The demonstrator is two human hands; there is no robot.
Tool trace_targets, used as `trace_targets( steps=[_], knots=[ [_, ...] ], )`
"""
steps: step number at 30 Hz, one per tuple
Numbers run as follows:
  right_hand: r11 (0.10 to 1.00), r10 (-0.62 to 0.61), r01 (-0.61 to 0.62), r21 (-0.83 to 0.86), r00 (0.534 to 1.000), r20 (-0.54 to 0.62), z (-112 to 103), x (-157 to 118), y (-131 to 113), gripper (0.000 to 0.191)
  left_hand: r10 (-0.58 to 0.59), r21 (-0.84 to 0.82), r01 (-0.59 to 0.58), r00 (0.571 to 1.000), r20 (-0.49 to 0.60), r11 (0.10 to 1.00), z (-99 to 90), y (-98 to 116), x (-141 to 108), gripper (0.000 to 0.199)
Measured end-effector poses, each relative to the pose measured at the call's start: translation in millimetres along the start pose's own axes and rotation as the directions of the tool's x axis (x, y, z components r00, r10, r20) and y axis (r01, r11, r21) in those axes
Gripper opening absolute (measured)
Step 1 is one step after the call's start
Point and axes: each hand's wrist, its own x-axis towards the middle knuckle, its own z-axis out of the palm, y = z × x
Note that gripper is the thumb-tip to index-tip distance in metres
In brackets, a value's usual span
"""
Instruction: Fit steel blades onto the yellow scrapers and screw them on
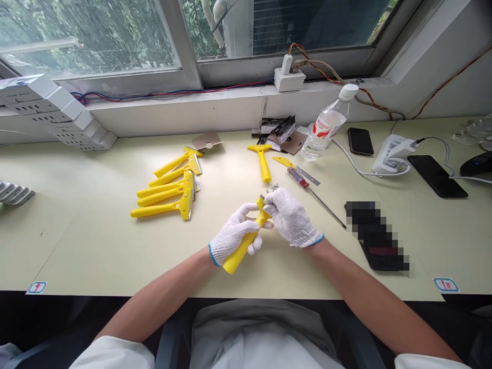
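My left hand (pixel 235 228), in a white knit glove with a blue cuff, is wrapped round the handle of a yellow scraper (pixel 239 254). The tool is tilted, with its head up and away from me. Gloved the same way, my right hand (pixel 290 219) has its fingers pinched together at the scraper's head; anything between them is hidden. Just beyond it lie some small screws (pixel 274 187). Another yellow scraper handle (pixel 264 165) rests farther back. To its right are a flat yellow piece (pixel 283 161), a metal blade (pixel 309 176) and a screwdriver (pixel 298 178) with a long shaft.
Several yellow scrapers (pixel 163 210) with blades lie in a row at left. Behind are a cardboard piece (pixel 207 141), opened small boxes (pixel 282 130) and a water bottle (pixel 325 128). Phones (pixel 360 141) and a cabled power strip (pixel 390 154) occupy the right. White boxes (pixel 57 110) stand far left.
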Motion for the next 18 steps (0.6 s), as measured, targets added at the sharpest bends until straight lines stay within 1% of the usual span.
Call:
trace_targets(
  steps=[4, 9, 11, 14, 18],
  knots=[
    [0.993, -0.046, 0.050, -0.108, 0.998, 0.034, -0.1, 0.3, 3.7, 0.007, 0.002, 0.020, 0.000, 0.999, -0.053, 1.000, 1.1, -1.7, 2.1, 0.051],
    [0.978, -0.076, 0.087, -0.191, 0.995, 0.064, 2.3, -0.7, 5.4, 0.014, 0.061, 0.084, -0.051, 0.992, -0.114, 0.995, 3.4, -5.1, 4.1, 0.054],
    [0.973, -0.087, 0.101, -0.207, 0.994, 0.072, 1.0, -1.5, 5.1, 0.016, 0.087, 0.139, -0.070, 0.989, -0.119, 0.988, 4.2, -4.9, 3.8, 0.053],
    [0.969, -0.100, 0.115, -0.219, 0.992, 0.079, -2.5, -3.0, 4.3, 0.017, 0.096, 0.216, -0.070, 0.989, -0.113, 0.974, 5.4, -3.9, 2.9, 0.050],
    [0.967, -0.089, 0.101, -0.233, 0.994, 0.063, -4.9, -4.8, 1.9, 0.015, 0.101, 0.266, -0.072, 0.990, -0.094, 0.961, 7.1, -3.1, 1.8, 0.046]
  ],
)
